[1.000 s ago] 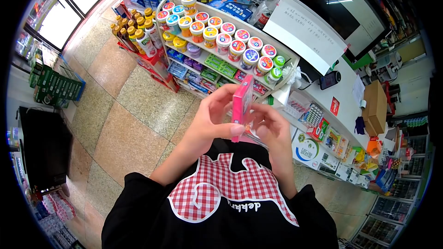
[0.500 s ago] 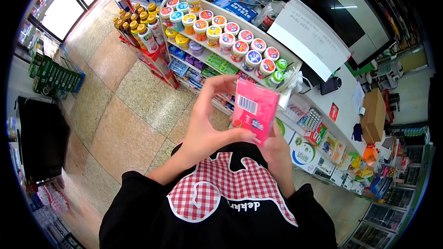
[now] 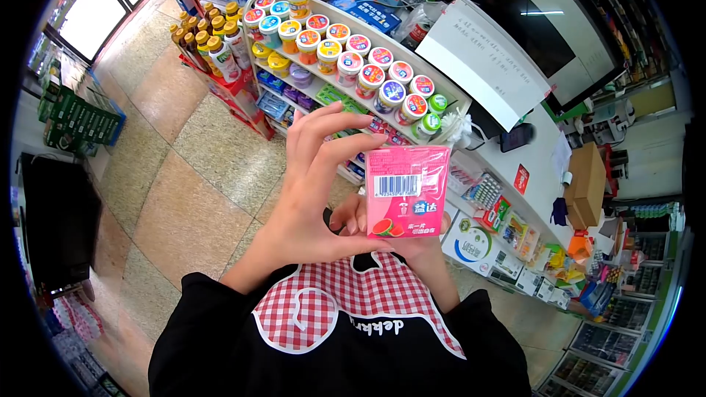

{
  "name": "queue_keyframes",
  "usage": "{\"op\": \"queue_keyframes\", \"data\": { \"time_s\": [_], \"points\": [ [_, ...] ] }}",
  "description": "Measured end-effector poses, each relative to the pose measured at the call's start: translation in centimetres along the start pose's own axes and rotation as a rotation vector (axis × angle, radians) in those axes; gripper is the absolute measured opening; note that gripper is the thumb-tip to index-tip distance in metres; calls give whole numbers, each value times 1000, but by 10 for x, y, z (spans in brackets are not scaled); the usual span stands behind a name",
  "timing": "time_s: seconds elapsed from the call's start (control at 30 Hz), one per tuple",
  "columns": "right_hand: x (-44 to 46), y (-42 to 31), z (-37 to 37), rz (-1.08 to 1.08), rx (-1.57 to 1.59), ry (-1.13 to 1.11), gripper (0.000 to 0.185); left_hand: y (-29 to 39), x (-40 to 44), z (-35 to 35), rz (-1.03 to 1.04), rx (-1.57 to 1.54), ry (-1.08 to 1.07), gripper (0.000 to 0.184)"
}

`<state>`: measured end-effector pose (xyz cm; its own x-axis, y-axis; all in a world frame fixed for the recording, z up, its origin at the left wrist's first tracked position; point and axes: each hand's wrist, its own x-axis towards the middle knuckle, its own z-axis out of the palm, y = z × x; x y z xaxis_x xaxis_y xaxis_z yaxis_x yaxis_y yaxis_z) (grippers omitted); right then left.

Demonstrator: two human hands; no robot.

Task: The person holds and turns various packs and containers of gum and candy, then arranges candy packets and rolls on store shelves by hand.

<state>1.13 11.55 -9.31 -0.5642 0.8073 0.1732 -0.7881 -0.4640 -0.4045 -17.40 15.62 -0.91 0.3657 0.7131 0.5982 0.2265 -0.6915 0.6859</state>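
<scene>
A pink pack of chewing gum with a barcode and a watermelon picture is held up before my chest, its printed face toward me. My left hand grips it from the left, fingertips at the top corner and thumb along the bottom edge. Behind and below the pack is my right hand, closed around it; most of its fingers are hidden, though some tips show left of the pack. Just beyond stands a shelf rack carrying rows of round gum tubs.
Bottled drinks stand on a red stand at the left. Right of the rack, a counter holds a monitor with a handwritten paper sheet and a cardboard box. Tiled floor lies to the left.
The gum pack has turned from tilted to nearly upright and square to me, its print now readable. My left fingers have moved onto its top corner. The view has shifted slightly.
</scene>
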Motion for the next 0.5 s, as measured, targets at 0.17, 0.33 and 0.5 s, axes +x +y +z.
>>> {"op": "queue_keyframes", "data": {
  "time_s": [0.17,0.33,0.5],
  "points": [
    [4,0,6,5,-20,15,112,0,1,-3,7,41,11,90],
    [2,3,-6,34,-67,20,112,-2,3,-6,13,63,22,88],
    [-6,-12,23,53,-407,459,122,-5,4,-10,-28,15,73,85]
  ]
}}
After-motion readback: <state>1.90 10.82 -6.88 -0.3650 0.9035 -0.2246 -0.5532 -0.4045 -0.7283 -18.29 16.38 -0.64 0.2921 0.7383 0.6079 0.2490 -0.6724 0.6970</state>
